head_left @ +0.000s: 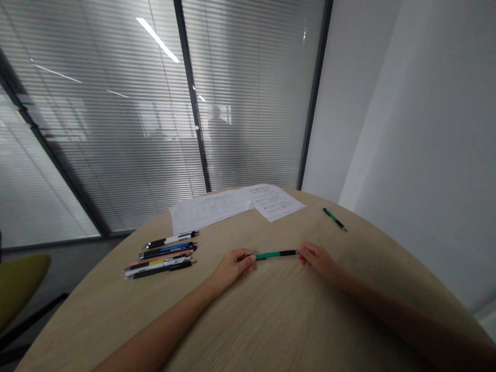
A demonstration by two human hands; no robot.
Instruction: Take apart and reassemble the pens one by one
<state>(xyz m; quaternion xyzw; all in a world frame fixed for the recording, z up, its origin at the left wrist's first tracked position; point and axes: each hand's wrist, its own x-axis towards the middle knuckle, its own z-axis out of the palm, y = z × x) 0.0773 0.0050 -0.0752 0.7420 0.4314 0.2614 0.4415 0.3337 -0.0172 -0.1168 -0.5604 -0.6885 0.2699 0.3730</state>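
Note:
A green pen (271, 254) with a black grip lies level between my two hands, just over the middle of the table (248, 320). My left hand (235, 263) pinches its left end between thumb and fingers. At the other end, the fingers of my right hand (314, 257) are closed on the tip beyond the black grip. A second green pen (334, 218) with a black grip rests on the tabletop to the right, apart from my hands.
Left of my hands, several pens lie in a loose row, among them a blue and black pen (166, 250) and a black and white pen (170, 239). Printed paper sheets (277, 204) sit at the far edge. A green chair (23, 279) stands at the left.

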